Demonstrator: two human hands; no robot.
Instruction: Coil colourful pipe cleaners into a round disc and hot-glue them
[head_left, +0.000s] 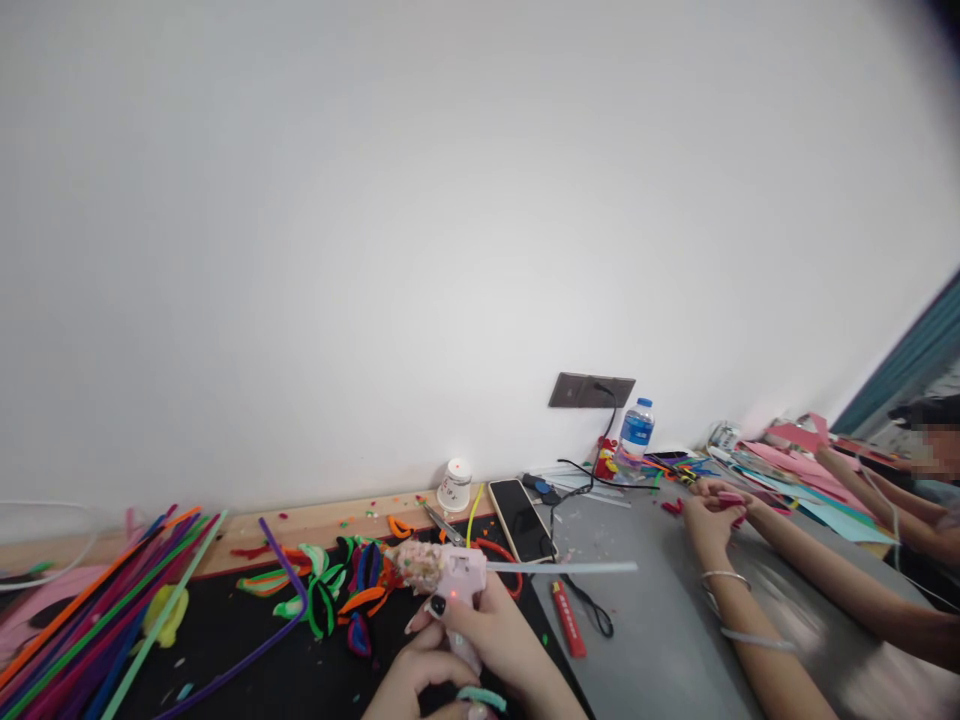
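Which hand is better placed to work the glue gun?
Probably the right hand: it grips the glue gun by its handle, while the left hand sits lower, near the teal strip.

A white wall (420,220) with dark sockets (571,391) backs a grey tabletop (645,610).
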